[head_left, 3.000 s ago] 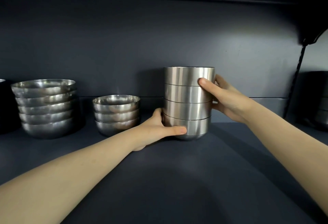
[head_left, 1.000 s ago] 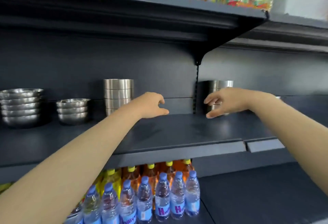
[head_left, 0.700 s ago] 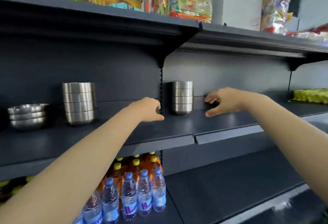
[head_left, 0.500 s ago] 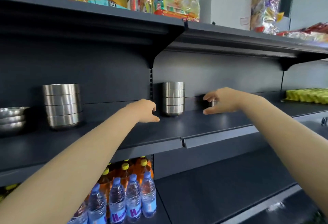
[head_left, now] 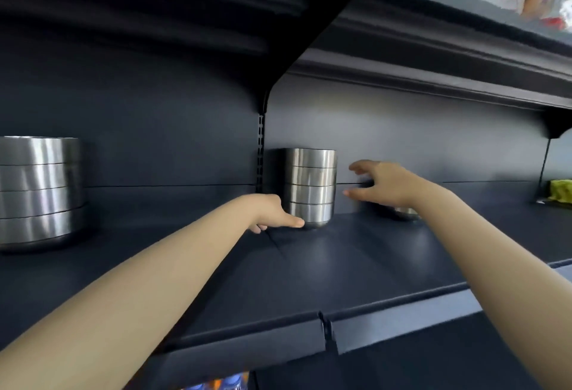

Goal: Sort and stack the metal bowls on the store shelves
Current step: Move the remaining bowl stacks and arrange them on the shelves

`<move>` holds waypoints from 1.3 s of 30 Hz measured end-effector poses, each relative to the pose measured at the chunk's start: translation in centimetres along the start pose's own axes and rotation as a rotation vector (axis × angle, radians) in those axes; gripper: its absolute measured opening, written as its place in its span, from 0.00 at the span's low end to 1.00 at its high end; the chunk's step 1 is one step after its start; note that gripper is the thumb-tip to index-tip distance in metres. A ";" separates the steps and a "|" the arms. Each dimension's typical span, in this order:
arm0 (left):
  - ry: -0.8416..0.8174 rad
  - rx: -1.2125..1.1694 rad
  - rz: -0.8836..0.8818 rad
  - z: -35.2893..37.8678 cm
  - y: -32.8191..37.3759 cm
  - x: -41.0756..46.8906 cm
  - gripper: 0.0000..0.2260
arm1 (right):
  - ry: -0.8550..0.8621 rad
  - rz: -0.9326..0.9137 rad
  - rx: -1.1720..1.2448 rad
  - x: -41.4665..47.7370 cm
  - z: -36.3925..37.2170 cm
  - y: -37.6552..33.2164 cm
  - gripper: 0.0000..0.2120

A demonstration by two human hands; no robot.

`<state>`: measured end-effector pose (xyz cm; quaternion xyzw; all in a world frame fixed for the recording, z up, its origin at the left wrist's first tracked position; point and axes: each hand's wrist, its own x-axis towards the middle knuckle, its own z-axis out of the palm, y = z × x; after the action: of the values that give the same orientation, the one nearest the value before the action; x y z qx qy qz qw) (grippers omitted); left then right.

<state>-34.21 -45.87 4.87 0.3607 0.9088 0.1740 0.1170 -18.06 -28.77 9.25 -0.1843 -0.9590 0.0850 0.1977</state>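
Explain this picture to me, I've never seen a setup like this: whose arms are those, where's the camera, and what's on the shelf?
There is no machine here: a person wears a wide-angle camera on the head, so you look out along their two bare arms. On the dark shelf stands a stack of four steel bowls, with a wider stack at the far left. The left hand is at the foot of the four-bowl stack, its thumb against the lowest bowl; whether it grips yet is unclear. The right hand, blurred, fingers spread, holds nothing. Behind it another metal bowl is partly hidden.
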 end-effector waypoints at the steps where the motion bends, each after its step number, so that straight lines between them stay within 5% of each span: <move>1: -0.010 -0.041 -0.009 0.2 -0.2 1.1 0.33 | 0.023 0.005 0.050 1.3 0.8 0.4 0.33; 9: -0.027 -0.189 -0.035 3.7 -0.6 7.2 0.54 | 0.105 0.104 0.621 8.8 6.0 2.8 0.48; 13: 0.108 -0.422 -0.012 5.2 -0.6 9.3 0.52 | 0.089 0.085 0.822 11.4 6.6 3.8 0.61; 15: 0.190 -0.489 -0.009 5.9 -0.8 9.9 0.49 | 0.044 0.048 0.838 12.4 6.9 4.4 0.52; 18: 0.235 -0.520 0.007 6.5 -1.3 10.1 0.47 | 0.010 -0.037 0.905 13.1 7.7 5.0 0.15; 19: 0.249 -0.517 0.015 6.5 -1.3 10.0 0.44 | 0.011 -0.058 0.936 13.1 7.9 5.1 0.14; 22: 0.268 -0.501 0.030 6.4 -1.4 9.7 0.37 | 0.040 -0.073 0.977 12.8 8.2 5.0 0.30; 26: 0.248 -0.493 0.058 6.4 -1.5 9.5 0.40 | 0.034 -0.099 1.040 12.3 7.8 5.6 0.37; 34: 0.229 -0.432 0.098 6.5 -1.0 8.7 0.42 | -0.074 -0.091 1.202 11.7 7.1 6.4 0.25; 39: 0.212 -0.386 0.104 6.4 -0.4 8.2 0.46 | -0.056 -0.075 1.243 11.6 7.3 6.3 0.32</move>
<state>-38.16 -38.93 -1.87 0.3577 0.8461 0.3873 0.0787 -28.92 -19.19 5.17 0.0013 -0.7407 0.6252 0.2459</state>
